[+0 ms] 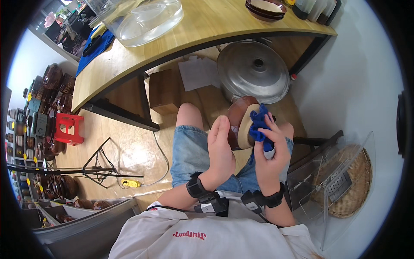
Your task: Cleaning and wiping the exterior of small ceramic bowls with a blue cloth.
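A reddish-brown ceramic pot (241,111) with a pale, thick round edge (246,129) is tilted on its side above my lap. My left hand (221,144) supports it from the left, fingers pressed together and upright along its side; part of its grip is hidden behind the pot. On the other side, my right hand (274,151) pinches a crumpled blue cloth (258,123) between thumb and fingers. The cloth lies against the pale edge. Whether the pot also rests on my leg cannot be made out.
Ahead stands a wooden table (207,21) bearing a clear basin (151,21) and stacked bowls (266,8). Beneath it are a large lidded metal pot (254,71) and a wooden box (164,91). A red stool (69,128) and jar shelves are left; a woven tray (345,183) is right.
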### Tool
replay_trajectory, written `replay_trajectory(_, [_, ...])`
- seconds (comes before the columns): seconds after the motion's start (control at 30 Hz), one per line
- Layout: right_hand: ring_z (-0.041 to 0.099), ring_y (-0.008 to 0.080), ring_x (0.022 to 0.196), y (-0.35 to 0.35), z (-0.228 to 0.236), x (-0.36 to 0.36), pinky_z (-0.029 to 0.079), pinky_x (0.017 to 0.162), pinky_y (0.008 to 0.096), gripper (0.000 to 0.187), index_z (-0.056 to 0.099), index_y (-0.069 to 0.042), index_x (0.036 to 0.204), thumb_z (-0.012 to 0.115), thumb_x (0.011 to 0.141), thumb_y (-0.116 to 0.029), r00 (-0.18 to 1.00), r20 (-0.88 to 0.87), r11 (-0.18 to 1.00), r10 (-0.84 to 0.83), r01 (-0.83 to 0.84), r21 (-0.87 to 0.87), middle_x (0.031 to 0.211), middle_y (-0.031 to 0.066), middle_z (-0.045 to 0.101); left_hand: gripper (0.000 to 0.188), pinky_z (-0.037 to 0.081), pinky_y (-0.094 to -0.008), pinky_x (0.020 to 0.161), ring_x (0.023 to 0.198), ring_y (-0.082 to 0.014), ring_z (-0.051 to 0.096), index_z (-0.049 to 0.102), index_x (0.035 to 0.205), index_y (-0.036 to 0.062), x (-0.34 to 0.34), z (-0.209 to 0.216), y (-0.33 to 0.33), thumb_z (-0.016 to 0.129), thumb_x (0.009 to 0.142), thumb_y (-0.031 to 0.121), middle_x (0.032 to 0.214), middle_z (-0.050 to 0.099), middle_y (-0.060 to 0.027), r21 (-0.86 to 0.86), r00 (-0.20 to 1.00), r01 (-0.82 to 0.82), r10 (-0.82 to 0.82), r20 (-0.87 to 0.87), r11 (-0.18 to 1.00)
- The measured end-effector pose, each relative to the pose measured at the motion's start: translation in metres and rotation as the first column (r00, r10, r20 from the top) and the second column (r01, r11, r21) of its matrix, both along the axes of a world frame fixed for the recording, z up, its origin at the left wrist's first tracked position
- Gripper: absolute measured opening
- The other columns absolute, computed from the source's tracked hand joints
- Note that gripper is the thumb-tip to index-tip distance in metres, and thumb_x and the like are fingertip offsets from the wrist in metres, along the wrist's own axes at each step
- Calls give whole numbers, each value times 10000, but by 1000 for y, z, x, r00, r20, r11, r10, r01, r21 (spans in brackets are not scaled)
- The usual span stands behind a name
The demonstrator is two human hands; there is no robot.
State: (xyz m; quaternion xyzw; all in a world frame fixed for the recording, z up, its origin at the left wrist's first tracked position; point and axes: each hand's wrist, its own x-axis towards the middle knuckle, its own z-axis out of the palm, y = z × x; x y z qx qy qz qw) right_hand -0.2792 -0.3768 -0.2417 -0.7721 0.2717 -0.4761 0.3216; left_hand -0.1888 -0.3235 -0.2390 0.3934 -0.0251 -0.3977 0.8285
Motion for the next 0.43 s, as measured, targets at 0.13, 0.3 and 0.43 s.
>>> replay_trajectory(0.13, [475, 357, 1124, 11, -8, 4, 389, 922, 389, 254, 596, -39, 903, 604, 656, 24, 1000, 27, 1000, 6, -6, 1, 1099, 182, 566, 194, 413, -201, 680, 771, -47, 494, 519, 876, 59, 0, -1, 5, 443, 917, 232, 835, 528, 24, -31, 992, -104, 106, 70, 994])
replay_trajectory(0.3, [464, 358, 1134, 19, -11, 2, 385, 929, 389, 265, 597, -42, 900, 609, 643, 25, 1000, 7, 999, 26, -26, -19, 1099, 181, 567, 197, 408, -199, 678, 765, -40, 483, 508, 849, 60, -1, -6, 9, 435, 921, 228, 818, 518, 27, -24, 988, -119, 121, 100, 993])
replay_trajectory(0.43, [466, 361, 1132, 26, -12, 2, 387, 927, 391, 257, 596, -39, 897, 616, 646, 14, 994, 40, 992, 101, -104, 66, 1096, 180, 570, 193, 405, -200, 687, 770, -39, 476, 504, 847, 61, 3, -9, 10, 444, 916, 232, 816, 514, 33, -68, 985, -100, 109, 134, 993])
